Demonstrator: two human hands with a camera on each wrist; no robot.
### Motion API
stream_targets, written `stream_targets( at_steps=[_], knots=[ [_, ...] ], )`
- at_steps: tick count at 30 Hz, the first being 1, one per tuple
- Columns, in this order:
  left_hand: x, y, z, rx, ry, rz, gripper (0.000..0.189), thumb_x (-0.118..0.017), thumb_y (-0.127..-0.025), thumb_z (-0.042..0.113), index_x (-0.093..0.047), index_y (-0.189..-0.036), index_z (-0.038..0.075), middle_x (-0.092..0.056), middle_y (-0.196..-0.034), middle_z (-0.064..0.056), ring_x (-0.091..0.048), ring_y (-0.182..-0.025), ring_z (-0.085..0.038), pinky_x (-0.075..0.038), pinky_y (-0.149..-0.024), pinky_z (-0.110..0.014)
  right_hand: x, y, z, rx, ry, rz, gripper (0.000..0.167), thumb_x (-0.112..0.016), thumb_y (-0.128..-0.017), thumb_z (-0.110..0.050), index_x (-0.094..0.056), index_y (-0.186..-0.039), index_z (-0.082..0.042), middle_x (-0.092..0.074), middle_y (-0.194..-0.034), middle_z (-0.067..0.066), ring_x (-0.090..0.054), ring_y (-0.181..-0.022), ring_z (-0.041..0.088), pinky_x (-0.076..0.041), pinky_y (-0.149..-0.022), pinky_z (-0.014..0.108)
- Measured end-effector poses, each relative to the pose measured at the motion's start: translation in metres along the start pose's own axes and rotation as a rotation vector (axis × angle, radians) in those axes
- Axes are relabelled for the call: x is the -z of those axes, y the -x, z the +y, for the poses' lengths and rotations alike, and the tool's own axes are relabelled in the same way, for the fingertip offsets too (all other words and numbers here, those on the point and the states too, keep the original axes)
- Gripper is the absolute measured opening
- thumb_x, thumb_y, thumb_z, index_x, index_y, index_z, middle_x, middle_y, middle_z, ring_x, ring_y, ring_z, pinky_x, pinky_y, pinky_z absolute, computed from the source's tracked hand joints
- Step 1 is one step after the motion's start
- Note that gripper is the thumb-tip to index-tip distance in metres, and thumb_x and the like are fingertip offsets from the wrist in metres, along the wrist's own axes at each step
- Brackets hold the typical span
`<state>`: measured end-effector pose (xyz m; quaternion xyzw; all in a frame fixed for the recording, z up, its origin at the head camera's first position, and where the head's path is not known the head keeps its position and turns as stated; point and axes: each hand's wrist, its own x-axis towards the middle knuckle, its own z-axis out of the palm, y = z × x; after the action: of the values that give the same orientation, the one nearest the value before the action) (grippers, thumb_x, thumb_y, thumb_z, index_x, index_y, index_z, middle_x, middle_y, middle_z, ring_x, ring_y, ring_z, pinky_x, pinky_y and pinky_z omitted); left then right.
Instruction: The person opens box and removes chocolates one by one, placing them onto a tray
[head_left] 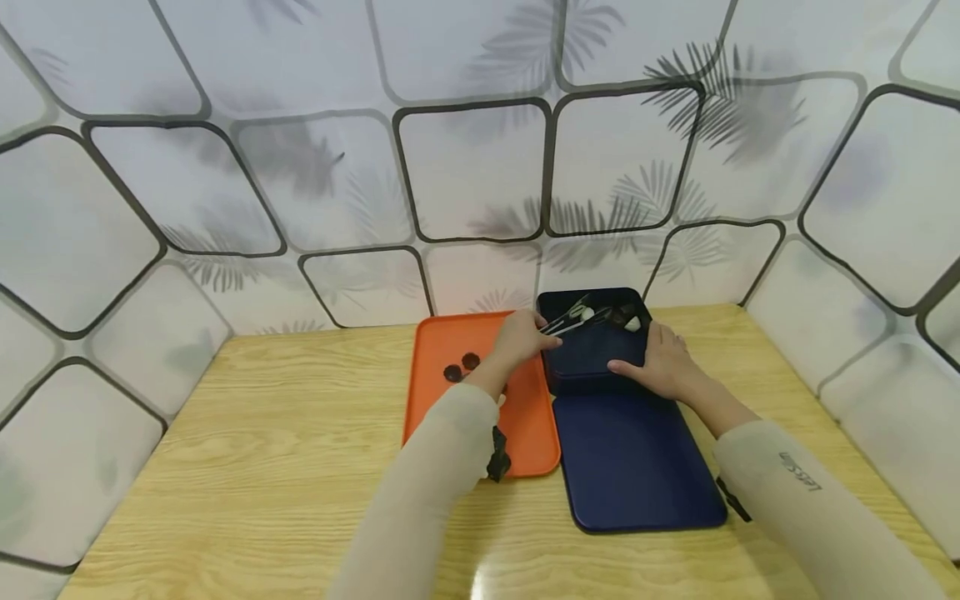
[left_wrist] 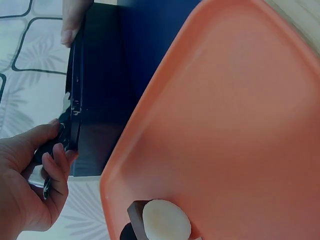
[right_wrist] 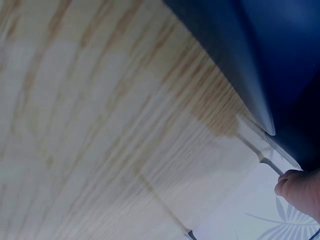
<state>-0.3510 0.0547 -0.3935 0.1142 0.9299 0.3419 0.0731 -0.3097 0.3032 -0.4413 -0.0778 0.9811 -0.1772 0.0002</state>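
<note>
My left hand (head_left: 519, 335) grips a pair of slim tongs (head_left: 561, 323) by their dark handles, above the left rim of a deep navy box (head_left: 581, 382). The tong arms reach over the inside of the box, and a small white piece (head_left: 587, 314) shows at their tips. Farther right in the box lie dark brown pieces (head_left: 622, 313) and another white piece (head_left: 632, 324). My right hand (head_left: 664, 362) rests on the right side of the box, thumb over the front rim. In the right wrist view only part of the right hand (right_wrist: 301, 192) shows, beside the blue wall.
An orange tray (head_left: 536, 446) stands left of the box. It bears dark fluted round pieces (head_left: 470, 361), a white oval piece (left_wrist: 166, 220) and a brown block (left_wrist: 136, 216), partly hidden by the left arm. A flat navy lid (head_left: 637, 467) lies before the box. A patterned curtain (head_left: 472, 175) closes the back.
</note>
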Motion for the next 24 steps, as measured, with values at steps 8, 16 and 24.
stream_targets(
  at_steps=[8, 16, 24],
  knots=[
    [-0.004, -0.005, -0.005, 0.022, 0.023, -0.011, 0.043, -0.073, -0.084, 0.028, -0.064, -0.119, 0.005, -0.065, -0.116, -0.008, -0.063, -0.099, -0.022, -0.051, -0.084, -0.032, 0.000, 0.000, -0.001, -0.012, 0.004, -0.013, 0.113, -0.052, -0.084, -0.066, -0.007, -0.139, 0.022, -0.016, -0.140, 0.043, -0.018, -0.128, 0.059, -0.011, -0.106, 0.063],
    [-0.001, -0.007, -0.002, 0.060, -0.072, 0.005, 0.041, -0.075, -0.081, 0.030, -0.065, -0.114, 0.008, -0.067, -0.108, -0.004, -0.065, -0.090, -0.018, -0.052, -0.077, -0.033, -0.001, -0.001, 0.002, -0.003, -0.013, 0.013, 0.114, -0.053, -0.083, -0.067, -0.008, -0.139, 0.022, -0.018, -0.138, 0.044, -0.019, -0.127, 0.059, -0.012, -0.106, 0.063],
    [-0.002, -0.004, 0.006, 0.058, -0.062, -0.042, 0.039, -0.072, -0.084, 0.031, -0.064, -0.114, 0.009, -0.067, -0.109, -0.004, -0.064, -0.096, -0.020, -0.051, -0.081, -0.033, 0.002, 0.001, -0.003, -0.015, 0.001, -0.002, 0.114, -0.053, -0.084, -0.067, -0.009, -0.138, 0.023, -0.019, -0.138, 0.044, -0.021, -0.127, 0.059, -0.014, -0.106, 0.063]
  ],
)
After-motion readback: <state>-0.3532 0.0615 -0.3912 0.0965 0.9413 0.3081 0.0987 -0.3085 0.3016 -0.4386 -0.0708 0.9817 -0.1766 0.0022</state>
